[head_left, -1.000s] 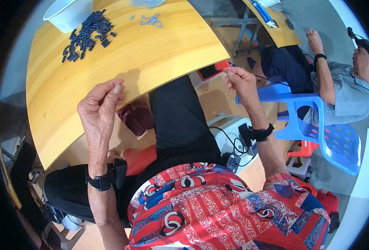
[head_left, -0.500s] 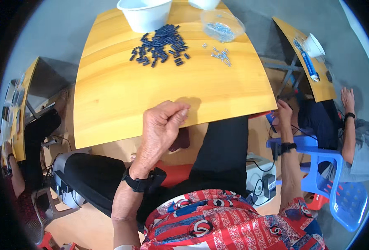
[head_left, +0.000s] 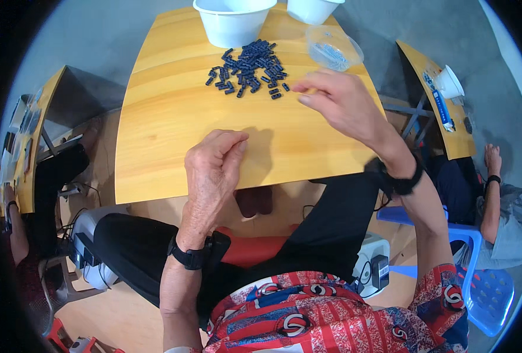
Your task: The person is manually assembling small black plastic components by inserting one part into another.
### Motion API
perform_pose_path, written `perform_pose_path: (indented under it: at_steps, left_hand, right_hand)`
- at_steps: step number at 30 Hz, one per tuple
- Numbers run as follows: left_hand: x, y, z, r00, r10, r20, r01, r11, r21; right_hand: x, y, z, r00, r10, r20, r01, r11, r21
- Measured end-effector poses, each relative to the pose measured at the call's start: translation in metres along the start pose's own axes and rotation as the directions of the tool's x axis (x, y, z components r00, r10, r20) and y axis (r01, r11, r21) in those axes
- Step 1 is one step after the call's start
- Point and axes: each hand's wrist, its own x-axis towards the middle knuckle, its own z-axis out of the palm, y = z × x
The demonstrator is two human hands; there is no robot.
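My left hand [head_left: 212, 162] is held over the front part of the wooden table [head_left: 161, 159]. Its thumb and fingers are pinched together, and whatever they might hold is hidden. Farther right, my right hand [head_left: 349, 112] reaches over the table with its thumb and forefinger apart and nothing visible between them. It covers the spot where small loose silver metal pieces lay. Just left of its fingertips spreads a pile of short black cylindrical parts [head_left: 252, 65]. Beyond it stands a clear round container [head_left: 334, 50] with small silver pieces inside.
A white tub [head_left: 234, 26] stands behind the black pile, with a second white tub [head_left: 311, 10] at the far edge. On the right are another table [head_left: 449, 138], a blue plastic chair [head_left: 490, 300] and a seated person [head_left: 508, 217]. Another person's arm [head_left: 16, 229] shows at far left.
My right hand has risen from beside the table's right edge to above the loose silver pieces. My left hand stays pinched near the front. The whole view has shifted slightly.
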Motion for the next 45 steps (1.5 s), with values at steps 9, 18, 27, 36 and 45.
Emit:
perform_pose_path:
  at_steps: [9, 18, 27, 36, 45]
  left_hand:
    - [-0.001, -0.025, -0.030, 0.985, 0.072, -0.160, -0.042, 0.983, 0.181]
    - [-0.004, -0.034, -0.034, 0.986, 0.040, -0.162, -0.028, 0.997, 0.076]
    - [-0.003, -0.034, -0.034, 0.988, -0.023, -0.155, 0.021, 1.000, -0.015]
    - [-0.004, -0.034, -0.034, 0.988, -0.053, -0.146, 0.044, 0.997, -0.062]
    - [-0.005, -0.032, -0.039, 0.987, -0.042, -0.156, 0.025, 0.994, -0.108]
  right_hand:
    - [0.053, 0.034, 0.066, 0.993, -0.113, 0.031, 0.116, 0.983, -0.139]
    - [0.066, 0.045, 0.090, 0.960, -0.278, 0.022, 0.276, 0.935, -0.225]
    - [0.070, 0.037, 0.077, 0.980, -0.196, 0.021, 0.196, 0.966, -0.168]
    - [0.091, 0.031, 0.105, 0.947, -0.314, 0.069, 0.321, 0.928, -0.190]
    - [0.091, 0.020, 0.087, 0.960, -0.278, -0.020, 0.272, 0.951, -0.150]
